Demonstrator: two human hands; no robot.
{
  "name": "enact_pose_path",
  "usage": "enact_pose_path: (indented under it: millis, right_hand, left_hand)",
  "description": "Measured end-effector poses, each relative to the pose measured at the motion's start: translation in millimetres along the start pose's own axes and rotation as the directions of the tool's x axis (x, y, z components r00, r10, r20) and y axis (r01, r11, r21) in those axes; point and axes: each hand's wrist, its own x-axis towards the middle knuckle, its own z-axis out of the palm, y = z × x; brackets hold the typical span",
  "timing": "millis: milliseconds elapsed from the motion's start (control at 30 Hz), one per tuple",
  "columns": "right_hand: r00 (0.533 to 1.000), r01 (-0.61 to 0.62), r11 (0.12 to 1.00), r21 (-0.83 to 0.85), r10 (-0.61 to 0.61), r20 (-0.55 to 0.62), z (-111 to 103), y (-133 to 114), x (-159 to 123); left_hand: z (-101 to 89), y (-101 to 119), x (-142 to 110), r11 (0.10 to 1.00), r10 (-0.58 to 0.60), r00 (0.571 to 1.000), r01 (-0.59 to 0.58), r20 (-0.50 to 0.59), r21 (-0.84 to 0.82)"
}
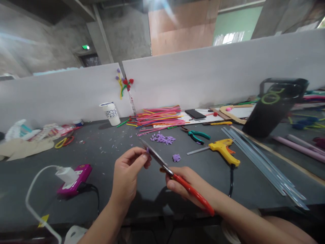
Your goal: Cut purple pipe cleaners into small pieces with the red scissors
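Note:
My right hand (181, 181) is closed round the red handles of a pair of scissors (159, 161), whose blades point up and left. Close to the blades, my left hand (130, 171) pinches a small purple piece (147, 150) between thumb and fingers. The piece is mostly covered by the fingertips and blades. Beyond the scissors lies a loose pile of short purple pieces (163, 138). A smaller purple cluster (176, 158) rests on the dark table just right of the blades.
Pliers (196, 134), a yellow glue gun (223, 150) and clear glue sticks (264, 166) lie to the right, near a black bottle (275, 106). Pink pipe cleaners (159, 117) lie behind. A paper cup (110, 114) stands back left; a magenta power strip (76, 181) sits front left.

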Motion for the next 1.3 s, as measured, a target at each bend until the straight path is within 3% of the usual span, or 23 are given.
enact_pose_path:
  millis: [400,667,800,967,1300]
  right_hand:
    - [1.0,-0.021,0.999,0.037,0.021,-0.003,2.1,1.9,0.4]
    - [0.991,-0.066,0.995,0.073,0.074,-0.107,2.6,-1.6,5.0]
    - [0.965,-0.09,0.979,-0.185,0.039,-0.26,1.8,-2.2,4.4]
    - [0.941,-0.166,0.871,-0.461,0.0,-0.339,9.9,-0.7,4.6]
    - [0.908,-0.167,0.758,-0.63,-0.13,-0.397,15.6,3.5,7.5]
  left_hand:
    - [-0.3,-1.4,1.9,1.0,0.0,1.0,0.0,0.005,-0.012]
    - [1.4,0.9,0.5,1.0,-0.018,1.0,0.018,-0.016,0.023]
    - [1.5,-0.5,-0.2,0.999,0.01,0.998,-0.007,-0.069,0.031]
    - [5.8,-2.3,0.0,0.998,0.061,0.991,-0.064,-0.123,-0.019]
    - [11.5,-4.8,-4.8,0.989,0.145,0.975,-0.149,-0.166,-0.012]
